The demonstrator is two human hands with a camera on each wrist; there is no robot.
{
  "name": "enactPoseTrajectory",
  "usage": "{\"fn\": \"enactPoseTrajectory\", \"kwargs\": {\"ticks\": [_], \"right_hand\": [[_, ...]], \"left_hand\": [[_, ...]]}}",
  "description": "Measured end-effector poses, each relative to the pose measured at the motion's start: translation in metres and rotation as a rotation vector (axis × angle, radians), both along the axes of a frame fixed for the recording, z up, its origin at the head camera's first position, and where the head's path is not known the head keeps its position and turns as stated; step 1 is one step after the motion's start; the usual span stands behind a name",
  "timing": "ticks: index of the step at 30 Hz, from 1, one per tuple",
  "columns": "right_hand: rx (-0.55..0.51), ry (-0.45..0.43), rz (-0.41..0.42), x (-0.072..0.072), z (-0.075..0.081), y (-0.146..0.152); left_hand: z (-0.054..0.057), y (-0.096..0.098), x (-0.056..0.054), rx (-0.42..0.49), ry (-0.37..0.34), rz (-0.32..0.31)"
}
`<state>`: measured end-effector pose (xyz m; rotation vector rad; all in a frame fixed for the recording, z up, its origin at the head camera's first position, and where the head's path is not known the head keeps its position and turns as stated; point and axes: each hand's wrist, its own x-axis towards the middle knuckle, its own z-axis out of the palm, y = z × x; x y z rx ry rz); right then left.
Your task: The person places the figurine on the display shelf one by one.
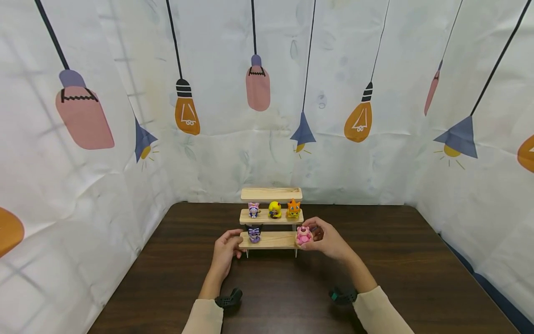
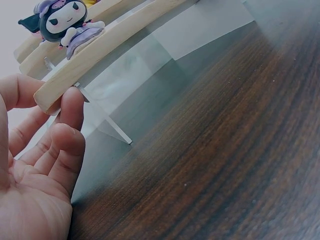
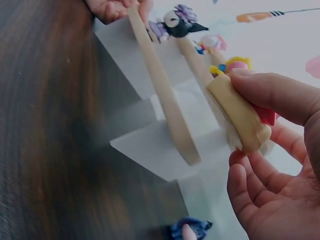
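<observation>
My left hand holds the left end of the bottom board of a three-tier display shelf, with fingertips at the board's end and underside in the left wrist view. My right hand pinches a pink bear figurine at the right end of that same board. In the right wrist view the figurine's tan underside faces the camera, close beside the board. A purple and black figurine stands on the board's left part.
On the middle tier stand a pink and purple figurine, a yellow one and an orange one. The top board is bare. Clear supports hold the shelf on the dark table. A small dark blue object shows low in the right wrist view.
</observation>
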<state>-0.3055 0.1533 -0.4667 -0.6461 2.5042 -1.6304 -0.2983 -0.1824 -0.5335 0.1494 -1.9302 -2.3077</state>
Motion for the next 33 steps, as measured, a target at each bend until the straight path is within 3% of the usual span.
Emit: {"fn": "enactPoseTrajectory", "kwargs": {"ticks": [9, 22, 33], "right_hand": [[-0.008, -0.001, 0.058, 0.005, -0.008, -0.02], [-0.018, 0.028, -0.03, 0.012, -0.016, -0.046], [-0.009, 0.068, -0.035, 0.011, -0.019, -0.062]], "left_hand": [[-0.001, 0.0, -0.001, -0.017, -0.001, -0.005], [-0.001, 0.0, -0.001, -0.004, 0.003, -0.01], [0.0, -0.001, 0.0, -0.008, 0.001, -0.007]]}}
